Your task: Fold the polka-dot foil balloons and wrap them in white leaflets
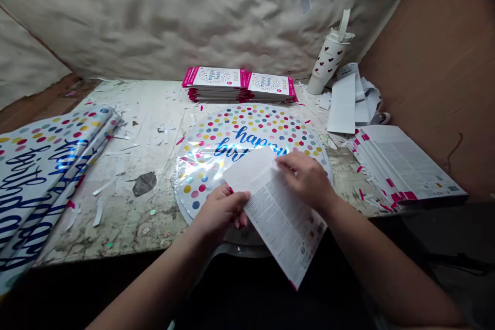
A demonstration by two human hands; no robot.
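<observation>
Tilted over the table's front edge is a printed cardboard sleeve (284, 216), its white side with small text facing me. My left hand (226, 209) grips its left edge, thumb on top. At its upper right edge my right hand (307, 178) pinches the card between thumb and fingers; whether a flap or strip is in that pinch I cannot make out. Beneath lies a round foil balloon (209, 139), flat, with coloured dots and blue "happy birthday" lettering partly covered by the card and my hands.
Behind the balloon stand two stacks of pink-edged packs (218, 77). Folded balloons (50, 165) lie at the left. On the right are a pile of printed sleeves (413, 160), white paper strips (344, 103) and a tumbler with hearts (328, 59). Paper scraps litter the worn table (135, 139).
</observation>
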